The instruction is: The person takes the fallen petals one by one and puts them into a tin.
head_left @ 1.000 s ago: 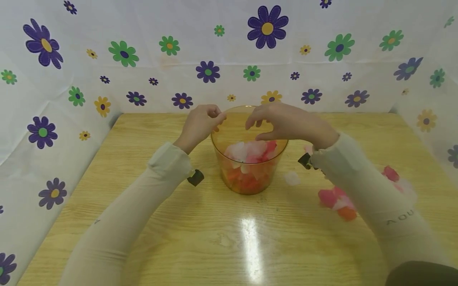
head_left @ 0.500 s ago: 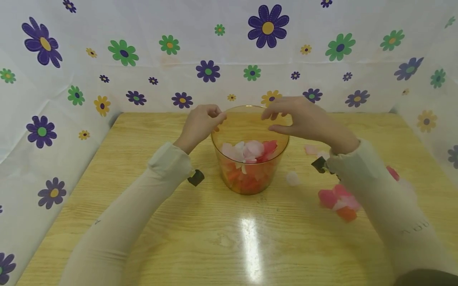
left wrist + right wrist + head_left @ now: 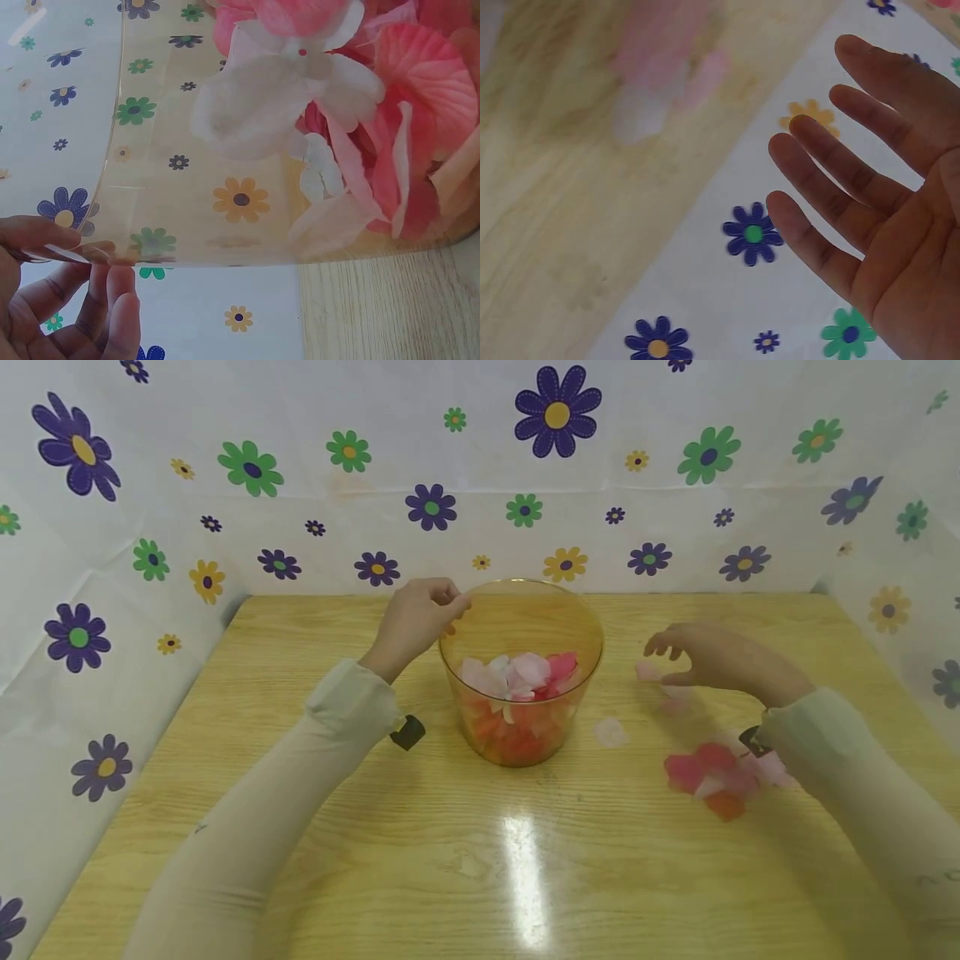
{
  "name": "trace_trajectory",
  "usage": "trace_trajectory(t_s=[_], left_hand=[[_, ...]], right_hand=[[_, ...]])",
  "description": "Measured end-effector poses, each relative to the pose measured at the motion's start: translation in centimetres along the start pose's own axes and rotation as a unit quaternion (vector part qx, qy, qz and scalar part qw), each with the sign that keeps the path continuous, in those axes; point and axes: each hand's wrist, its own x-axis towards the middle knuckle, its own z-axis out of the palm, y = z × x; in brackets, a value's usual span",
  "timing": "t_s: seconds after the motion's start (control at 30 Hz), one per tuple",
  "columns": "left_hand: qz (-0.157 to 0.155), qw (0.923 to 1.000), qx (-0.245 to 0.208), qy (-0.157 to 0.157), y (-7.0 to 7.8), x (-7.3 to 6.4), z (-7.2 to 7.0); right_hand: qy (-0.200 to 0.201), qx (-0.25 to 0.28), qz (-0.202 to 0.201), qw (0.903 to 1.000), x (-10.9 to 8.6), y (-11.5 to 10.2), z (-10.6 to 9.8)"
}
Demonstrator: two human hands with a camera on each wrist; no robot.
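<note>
An amber see-through bucket (image 3: 521, 735) stands upright on the table, with pink, white and red flower petals (image 3: 528, 672) inside. My left hand (image 3: 416, 618) pinches the bucket's rim at its left side; the left wrist view shows the thumb on the inner side and the fingers (image 3: 124, 315) outside. To the right of the bucket, my right hand (image 3: 720, 660) hovers above the table with nothing in it, its fingers spread in the right wrist view. Beneath and in front of that hand lie loose petals (image 3: 705, 772), pink, red and orange.
A pale petal (image 3: 611, 732) lies just right of the bucket, and a pink petal (image 3: 647, 671) lies farther back. White cloth (image 3: 300, 410) printed with flowers encloses the wooden table (image 3: 420, 877) at the back and both sides.
My right hand has moved from over the bucket out to the right, above the loose petals. The left hand has kept its hold on the rim.
</note>
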Motion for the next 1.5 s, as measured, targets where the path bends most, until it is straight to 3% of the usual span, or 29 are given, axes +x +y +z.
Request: trace_trajectory(t_s=[0.13,0.27,0.43,0.7,0.97,1.17,1.5], left_hand=[[0.001,1.0,0.001,0.001,-0.1,0.1,0.0],[0.0,1.0,0.0,0.002,-0.3,0.2,-0.1],[-0.002,1.0,-0.001,0.001,-0.3,0.1,-0.1],[-0.003,1.0,-0.003,0.001,-0.1,0.1,-0.1],[-0.005,1.0,-0.003,-0.001,-0.1,0.0,-0.1],[-0.004,1.0,0.001,-0.002,-0.1,0.1,-0.1],[-0.001,1.0,-0.001,-0.003,-0.2,0.1,0.0]], right_hand=[[-0.052,0.03,0.039,0.9974,-0.2,1.7,1.4],[-0.066,0.048,0.052,0.9953,0.1,2.6,2.4],[-0.057,0.024,0.008,0.9981,0.9,3.4,3.6],[-0.085,0.013,0.046,0.9953,1.7,2.7,3.4],[-0.058,0.026,0.001,0.998,2.1,2.7,3.5],[-0.076,0.026,0.013,0.9967,2.3,3.2,3.8],[-0.066,0.018,0.003,0.9976,2.2,3.4,4.0]])
